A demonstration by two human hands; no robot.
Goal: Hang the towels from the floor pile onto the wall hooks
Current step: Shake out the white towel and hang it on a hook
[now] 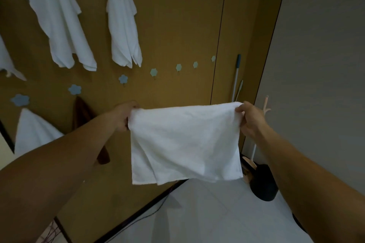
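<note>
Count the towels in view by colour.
White towels: 5, four hung, one held
Brown towel: 1
Total: 6

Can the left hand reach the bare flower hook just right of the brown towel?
Probably yes. The left hand, gripping a corner of the white towel, is just below that hook with nothing between them; the right hand holds the other corner.
</note>
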